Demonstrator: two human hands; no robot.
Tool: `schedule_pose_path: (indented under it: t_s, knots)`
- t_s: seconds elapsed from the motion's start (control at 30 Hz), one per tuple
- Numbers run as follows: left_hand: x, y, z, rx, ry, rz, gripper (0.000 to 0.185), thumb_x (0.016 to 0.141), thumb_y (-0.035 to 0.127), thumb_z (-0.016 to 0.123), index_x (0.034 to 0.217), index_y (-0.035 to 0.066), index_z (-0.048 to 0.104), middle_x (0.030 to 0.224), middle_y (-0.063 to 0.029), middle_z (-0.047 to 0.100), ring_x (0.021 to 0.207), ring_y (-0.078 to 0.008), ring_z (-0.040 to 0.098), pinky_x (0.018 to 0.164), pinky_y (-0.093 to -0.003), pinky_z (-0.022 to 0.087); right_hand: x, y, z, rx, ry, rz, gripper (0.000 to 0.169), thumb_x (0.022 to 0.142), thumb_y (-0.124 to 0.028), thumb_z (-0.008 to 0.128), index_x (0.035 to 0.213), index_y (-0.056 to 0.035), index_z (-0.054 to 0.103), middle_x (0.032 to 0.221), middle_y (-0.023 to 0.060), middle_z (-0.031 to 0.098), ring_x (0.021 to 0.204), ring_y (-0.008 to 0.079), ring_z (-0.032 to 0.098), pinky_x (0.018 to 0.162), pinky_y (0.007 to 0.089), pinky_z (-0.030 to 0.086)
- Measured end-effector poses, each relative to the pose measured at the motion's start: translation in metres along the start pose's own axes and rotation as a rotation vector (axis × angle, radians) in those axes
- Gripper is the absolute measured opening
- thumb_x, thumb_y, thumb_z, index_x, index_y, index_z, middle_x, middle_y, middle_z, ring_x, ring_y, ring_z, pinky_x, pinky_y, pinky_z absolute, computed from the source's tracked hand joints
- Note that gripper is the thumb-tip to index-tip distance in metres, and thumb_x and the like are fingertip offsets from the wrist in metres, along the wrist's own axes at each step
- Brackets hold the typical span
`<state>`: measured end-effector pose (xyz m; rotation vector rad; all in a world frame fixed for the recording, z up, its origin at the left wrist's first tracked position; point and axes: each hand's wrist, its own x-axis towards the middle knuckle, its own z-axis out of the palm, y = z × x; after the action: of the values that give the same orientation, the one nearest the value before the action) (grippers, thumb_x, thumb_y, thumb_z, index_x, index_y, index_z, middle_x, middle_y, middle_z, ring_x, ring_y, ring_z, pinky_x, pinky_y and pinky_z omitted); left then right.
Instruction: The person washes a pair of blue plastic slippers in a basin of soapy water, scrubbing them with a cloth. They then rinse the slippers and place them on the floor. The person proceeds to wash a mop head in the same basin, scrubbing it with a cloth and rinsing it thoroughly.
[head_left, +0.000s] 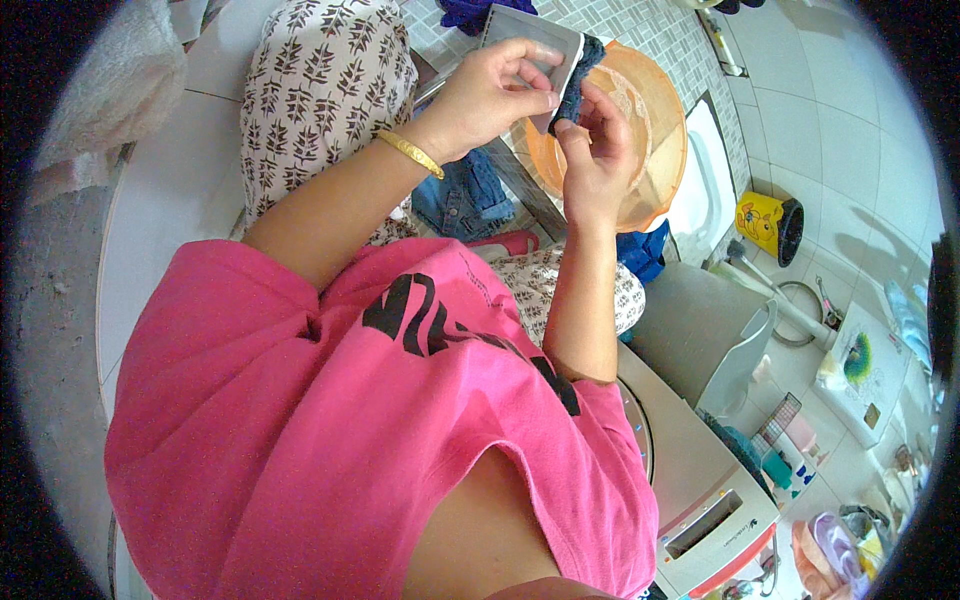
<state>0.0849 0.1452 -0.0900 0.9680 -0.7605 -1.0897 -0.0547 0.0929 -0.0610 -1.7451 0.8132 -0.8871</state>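
My right hand (600, 157) pinches a dark blue knit-like cloth (576, 90) between thumb and fingers. The cloth hangs along the white edge of a grey board (531, 34), which looks like a washboard and is tilted over an orange plastic basin (664, 97). My left hand (504, 88), with a gold bangle on its wrist, lies across the board's face. Its thumb and bent fingertips are close to the cloth; whether they grip it or the board is unclear. Water or suds in the basin are partly hidden by my hands.
Denim jeans (461, 196) lie below my left forearm, and purple cloth (472, 13) behind the board. Right of the basin are a white floor fixture (705, 180), a yellow bin (761, 221) and a grey tub (694, 330). A washing machine (690, 465) stands at my right side.
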Motion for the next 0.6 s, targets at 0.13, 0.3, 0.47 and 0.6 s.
schedule_pose_path:
  t_s: [0.13,0.3,0.47,0.6]
  knots:
    - [0.000,0.002,0.000,-0.013,-0.004,-0.005,0.040,0.079,0.000,0.063,0.117,0.004,0.051,0.087,-0.0042,0.060,0.082,-0.0110,0.058,0.075,-0.0238,0.048,-0.003,0.000,-0.001,0.186,-0.002,0.101,0.044,0.076,0.008,0.055,0.119,-0.0014,0.050,0.094,0.0047,0.054,0.083,0.0108,0.052,0.074,0.0226,0.046]
    - [0.000,0.003,0.000,0.015,-0.006,-0.002,0.040,0.078,0.000,0.063,0.117,0.004,0.051,0.087,-0.0039,0.059,0.083,-0.0110,0.058,0.075,-0.0243,0.048,-0.001,-0.009,-0.002,0.174,0.020,0.123,0.046,0.077,0.009,0.052,0.121,-0.0009,0.045,0.092,0.0061,0.055,0.082,0.0116,0.054,0.074,0.0240,0.047]
    - [0.001,-0.001,-0.001,-0.017,-0.011,-0.004,0.040,0.079,-0.001,0.063,0.117,0.004,0.051,0.088,-0.0041,0.059,0.082,-0.0110,0.058,0.074,-0.0243,0.048,0.000,-0.008,-0.003,0.164,0.041,0.135,0.046,0.077,0.009,0.055,0.121,-0.0009,0.044,0.090,0.0058,0.057,0.081,0.0115,0.055,0.073,0.0237,0.047]
    - [0.000,0.002,-0.001,-0.012,-0.004,-0.005,0.040,0.078,-0.001,0.063,0.117,0.004,0.051,0.087,-0.0040,0.059,0.082,-0.0108,0.058,0.074,-0.0244,0.048,-0.002,-0.013,-0.001,0.083,0.051,0.080,0.041,0.076,0.005,0.062,0.114,-0.0007,0.049,0.089,0.0052,0.058,0.079,0.0113,0.056,0.070,0.0235,0.048]
